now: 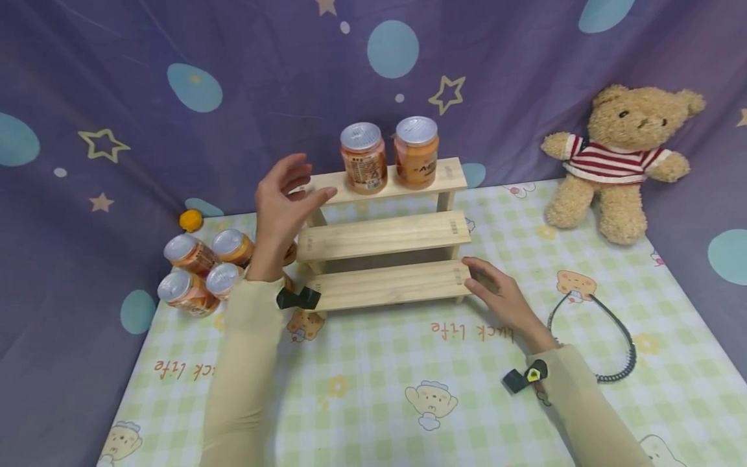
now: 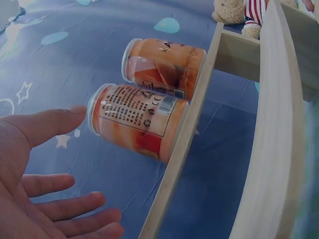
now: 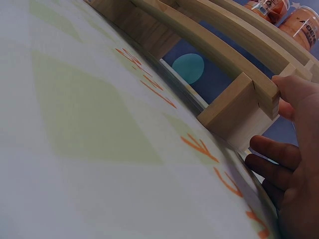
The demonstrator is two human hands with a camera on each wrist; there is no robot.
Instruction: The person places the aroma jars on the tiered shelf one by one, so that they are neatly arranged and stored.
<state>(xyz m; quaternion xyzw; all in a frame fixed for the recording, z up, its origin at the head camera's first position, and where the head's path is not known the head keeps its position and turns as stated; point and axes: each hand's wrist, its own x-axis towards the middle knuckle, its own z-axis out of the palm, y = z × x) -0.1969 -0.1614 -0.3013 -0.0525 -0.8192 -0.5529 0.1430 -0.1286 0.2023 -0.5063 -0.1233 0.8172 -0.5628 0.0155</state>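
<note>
A three-step wooden rack [image 1: 385, 235] stands on the checked cloth. On its top step are two orange jars with silver lids, a left jar [image 1: 364, 162] and a right jar [image 1: 417, 155]. My left hand [image 1: 284, 198] is raised beside the top step's left end, its fingers spread and holding nothing. In the left wrist view, the thumb [image 2: 55, 124] points toward the rim of the nearer jar [image 2: 139, 122]; I cannot tell whether they touch. At the bottom step's right end, my right hand [image 1: 503, 298] touches the wood [image 3: 266, 92] with loosely bent fingers.
Several more orange jars [image 1: 195, 253] stand left of the rack, partly behind my left forearm. A small yellow-orange object [image 1: 190, 220] lies behind them. At the back right sits a teddy bear [image 1: 618, 159]. A dark coiled cord [image 1: 627, 344] lies near my right forearm.
</note>
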